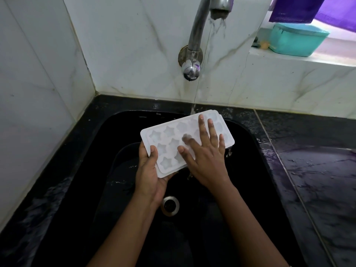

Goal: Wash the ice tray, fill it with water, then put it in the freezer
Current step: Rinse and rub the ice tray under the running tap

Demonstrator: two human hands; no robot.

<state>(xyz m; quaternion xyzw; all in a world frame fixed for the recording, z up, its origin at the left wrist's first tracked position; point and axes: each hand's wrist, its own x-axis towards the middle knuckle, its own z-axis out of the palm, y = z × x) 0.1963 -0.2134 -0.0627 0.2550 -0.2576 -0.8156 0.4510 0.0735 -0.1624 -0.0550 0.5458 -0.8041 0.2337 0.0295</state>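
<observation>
A white ice tray (169,139) with star-shaped cells is held over the black sink (248,143), tilted with its far end higher. My left hand (150,170) grips its near left corner, thumb on top and fingers beneath. My right hand (206,153) lies flat on the tray's right half with fingers spread and straight. Water runs from the metal tap (217,8) and lands on the tray's far edge.
The sink drain (170,206) lies below my left wrist. A wet black counter (316,170) runs along the right. White marble tiles form the walls. On a ledge at the back right sit a teal tub (294,39) and purple cloth (300,8).
</observation>
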